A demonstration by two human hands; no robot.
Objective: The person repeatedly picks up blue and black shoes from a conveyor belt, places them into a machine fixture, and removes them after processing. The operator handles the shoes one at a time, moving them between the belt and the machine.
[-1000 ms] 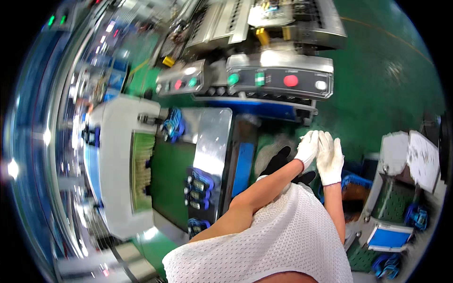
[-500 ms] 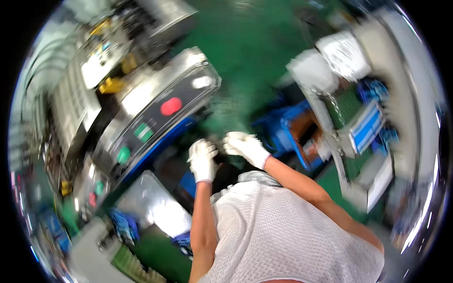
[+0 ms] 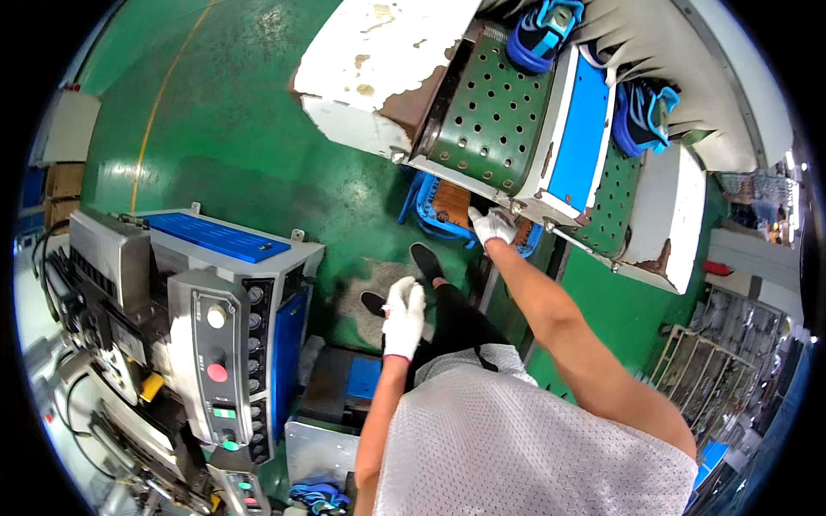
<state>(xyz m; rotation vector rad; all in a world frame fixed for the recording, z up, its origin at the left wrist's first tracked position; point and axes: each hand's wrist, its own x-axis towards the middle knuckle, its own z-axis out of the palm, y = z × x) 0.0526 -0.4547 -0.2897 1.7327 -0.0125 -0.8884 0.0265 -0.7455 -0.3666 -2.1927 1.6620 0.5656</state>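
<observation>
Both hands wear white gloves. My left hand [image 3: 404, 316] hangs in front of my body, its fingers loosely bent and a little apart, with nothing visible in it. My right hand [image 3: 494, 226] reaches out to the right, fingers stretched over a blue-rimmed container [image 3: 423, 196] with a brown surface inside. That container sits partly under the edge of a conveyor with green perforated plates [image 3: 495, 116]. Whether the right fingertips touch anything there is hard to see. Two blue and black shoes, one shoe [image 3: 535, 39] and another shoe [image 3: 644, 119], stand on the conveyor.
At the left stands a machine with a grey control panel [image 3: 215, 357] of coloured buttons. White worn housings [image 3: 379, 52] flank the conveyor plates. A low metal table [image 3: 323, 451] lies near my left arm, with another blue shoe [image 3: 318, 494] below it. Wire racks [image 3: 701, 353] stand far right.
My view has turned toward the right, so the machine sits lower left and the conveyor is nearer. My hands have parted; the right one now reaches the blue-rimmed container.
</observation>
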